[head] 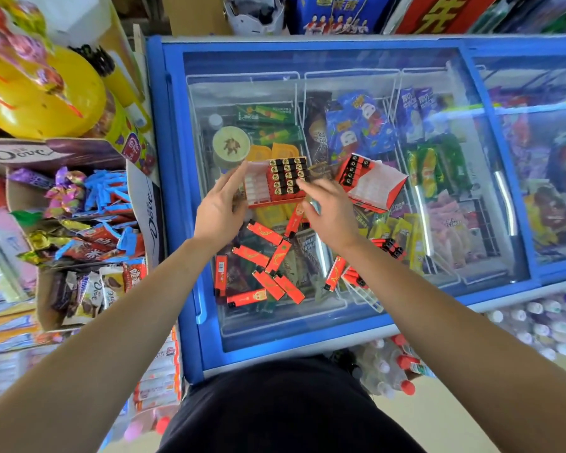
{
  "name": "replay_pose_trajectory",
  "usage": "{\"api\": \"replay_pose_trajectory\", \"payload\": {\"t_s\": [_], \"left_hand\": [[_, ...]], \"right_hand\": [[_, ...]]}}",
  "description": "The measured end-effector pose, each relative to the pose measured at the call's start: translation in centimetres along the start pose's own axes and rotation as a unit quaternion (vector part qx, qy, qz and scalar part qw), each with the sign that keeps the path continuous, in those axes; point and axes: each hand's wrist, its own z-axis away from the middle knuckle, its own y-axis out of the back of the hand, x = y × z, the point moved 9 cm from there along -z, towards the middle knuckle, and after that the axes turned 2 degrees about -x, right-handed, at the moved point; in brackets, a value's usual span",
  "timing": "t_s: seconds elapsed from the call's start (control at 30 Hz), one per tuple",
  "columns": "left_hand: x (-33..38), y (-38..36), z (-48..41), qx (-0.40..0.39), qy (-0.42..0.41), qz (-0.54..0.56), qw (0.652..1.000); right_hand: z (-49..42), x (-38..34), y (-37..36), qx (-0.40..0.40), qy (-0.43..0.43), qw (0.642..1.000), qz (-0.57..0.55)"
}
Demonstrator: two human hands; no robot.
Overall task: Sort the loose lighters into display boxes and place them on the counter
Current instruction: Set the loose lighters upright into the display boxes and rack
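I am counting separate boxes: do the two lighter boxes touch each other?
Apart. Head view shows a strip of freezer lid between left box and right box.

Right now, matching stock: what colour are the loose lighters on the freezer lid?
Loose lighters: red with gold patterns, black tops; head view.
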Motion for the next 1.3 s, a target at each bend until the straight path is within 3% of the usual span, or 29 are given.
{"api": "replay_pose_trajectory", "payload": {"t_s": [0.1, 0.27, 0.43, 0.57, 0.8, 0.93, 1.03, 1.13, 1.3], "left_hand": [[-0.4, 0.0, 2.9, 0.028, 0.015, -0.012, 0.999], [-0.8, -2.3, 9.1, 0.011, -0.043, -0.082, 0.996], [-1.3, -4.0, 14.1, -0.011, -0.071, -0.171, 0.983], [-1.7, -5.8, 16.7, -0.054, -0.074, -0.183, 0.979], [-1.4, -8.2, 16.8, -0.070, -0.065, -0.160, 0.982], [-0.5, -9.3, 15.9, -0.075, -0.060, -0.125, 0.987], [-0.3, -8.8, 15.2, -0.056, -0.037, -0.123, 0.990], [0.5, -8.9, 15.0, -0.067, -0.088, -0.166, 0.980], [0.0, -9.0, 14.6, -0.095, -0.108, -0.218, 0.965]], "right_hand": [[4.1, 2.4, 0.7, 0.042, -0.105, 0.992, -0.048], [12.8, 2.9, -4.7, -0.136, -0.206, 0.968, -0.039], [18.6, 3.2, -6.4, -0.170, -0.234, 0.956, 0.045], [19.9, 3.0, -6.6, -0.159, -0.245, 0.955, 0.048], [18.9, 1.4, -6.9, -0.133, -0.181, 0.973, -0.048], [17.4, 1.1, -6.9, -0.132, -0.177, 0.966, -0.131], [16.4, 1.5, -5.9, -0.096, -0.148, 0.982, -0.064], [15.8, 1.8, -6.5, -0.142, -0.104, 0.984, 0.023], [15.1, 2.9, -6.9, -0.143, -0.158, 0.977, 0.018]]}}
